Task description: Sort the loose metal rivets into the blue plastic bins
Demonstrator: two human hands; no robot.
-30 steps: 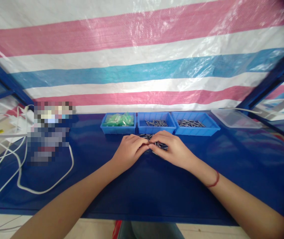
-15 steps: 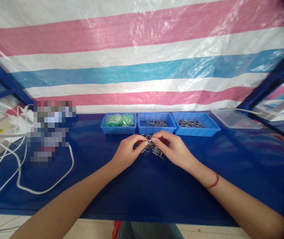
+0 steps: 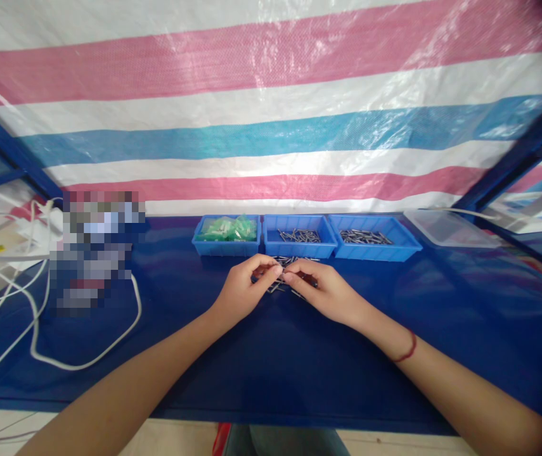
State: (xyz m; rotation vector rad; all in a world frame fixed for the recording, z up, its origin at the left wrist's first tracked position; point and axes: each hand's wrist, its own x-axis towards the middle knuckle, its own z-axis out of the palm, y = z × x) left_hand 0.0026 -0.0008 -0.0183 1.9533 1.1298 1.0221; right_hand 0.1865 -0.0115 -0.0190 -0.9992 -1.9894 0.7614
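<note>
My left hand (image 3: 246, 285) and my right hand (image 3: 321, 288) meet fingertip to fingertip above a loose pile of thin metal pins or screws (image 3: 277, 285) on the blue table. Both hands are closed in a pinch. Whatever lies between the fingertips is too small and too covered to name. Fingers hide much of the pile. Just behind it stands the middle blue bin (image 3: 299, 247), with similar metal pieces (image 3: 302, 235) inside.
The left blue bin (image 3: 226, 249) holds green-and-clear plastic packets (image 3: 230, 229). More metal pieces (image 3: 364, 237) lie in the right blue bin (image 3: 380, 251). A clear plastic lid (image 3: 449, 229) rests at the back right. White cables (image 3: 85, 366) loop across the table's left side.
My right hand has moved slightly left and down, bringing its fingertips against those of my left hand. Both hands stay pinched over the pile.
</note>
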